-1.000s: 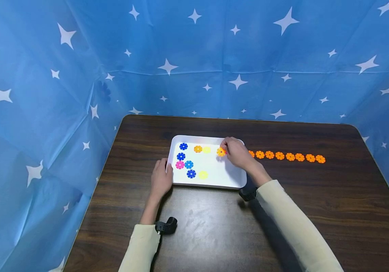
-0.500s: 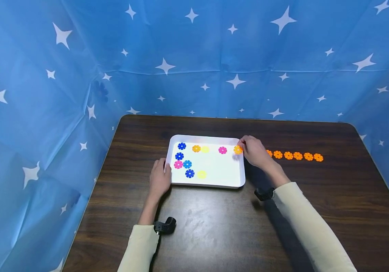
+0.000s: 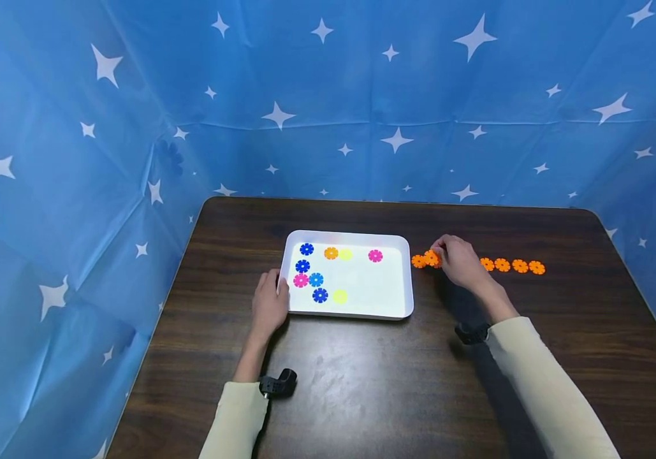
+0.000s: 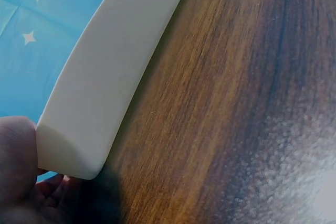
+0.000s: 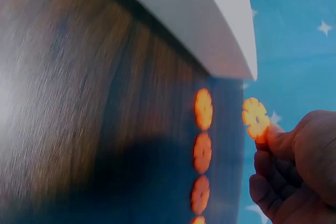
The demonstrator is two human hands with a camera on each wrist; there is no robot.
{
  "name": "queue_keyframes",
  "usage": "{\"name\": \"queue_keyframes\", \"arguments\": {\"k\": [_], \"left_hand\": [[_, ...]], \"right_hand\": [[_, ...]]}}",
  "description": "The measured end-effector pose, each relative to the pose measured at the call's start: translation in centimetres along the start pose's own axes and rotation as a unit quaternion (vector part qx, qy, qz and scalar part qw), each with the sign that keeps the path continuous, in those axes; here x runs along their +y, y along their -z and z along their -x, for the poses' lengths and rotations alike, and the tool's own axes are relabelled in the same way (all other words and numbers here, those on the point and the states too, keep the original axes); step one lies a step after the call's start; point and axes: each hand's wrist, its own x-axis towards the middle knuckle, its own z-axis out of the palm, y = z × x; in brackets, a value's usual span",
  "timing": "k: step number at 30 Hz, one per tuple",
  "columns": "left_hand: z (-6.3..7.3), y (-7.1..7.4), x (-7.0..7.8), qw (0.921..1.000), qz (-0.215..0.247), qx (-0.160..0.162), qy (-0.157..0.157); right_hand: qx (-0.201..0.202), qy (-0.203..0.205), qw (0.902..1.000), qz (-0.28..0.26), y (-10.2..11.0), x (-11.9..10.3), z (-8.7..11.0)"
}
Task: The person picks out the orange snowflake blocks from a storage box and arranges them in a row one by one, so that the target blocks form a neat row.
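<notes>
My right hand (image 3: 461,261) pinches an orange flower-shaped disc (image 5: 255,118) between thumb and fingertips, held above the table just right of the tray. Below it runs a row of orange discs (image 3: 519,266), part of it hidden behind the hand in the head view. My left hand (image 3: 270,302) grips the left end of the white tray (image 3: 356,315), with the thumb at the rim in the left wrist view. Inside the tray lie several blue discs (image 3: 320,295), two pink discs (image 3: 375,255), two yellow discs (image 3: 340,296) and one orange disc (image 3: 331,253).
The dark wooden table (image 3: 362,382) has its far edge against a blue curtain (image 3: 328,95) printed with white stars. The tray's right wall (image 5: 210,30) stands close to the nearest disc of the orange row (image 5: 203,109).
My right hand has lifted an orange disc out of the tray and carried it right, past the tray's edge to above the row. My left hand stays on the tray.
</notes>
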Motion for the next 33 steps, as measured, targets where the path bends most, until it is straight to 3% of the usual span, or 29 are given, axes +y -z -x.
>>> {"name": "queue_keyframes", "arguments": {"k": [20, 26, 33], "left_hand": [[0.1, 0.3, -0.2, 0.9997, -0.004, 0.02, -0.014], [0.2, -0.1, -0.3, 1.0, -0.003, 0.008, 0.0], [0.1, 0.1, -0.1, 1.0, -0.002, 0.006, 0.007]], "right_hand": [[0.0, -0.044, 0.9989, 0.017, 2.3, 5.8, 1.7], [0.001, -0.055, 0.9979, 0.032, 3.2, 7.7, 2.4], [0.004, -0.097, 0.9944, 0.043, 4.6, 10.0, 2.9]]}}
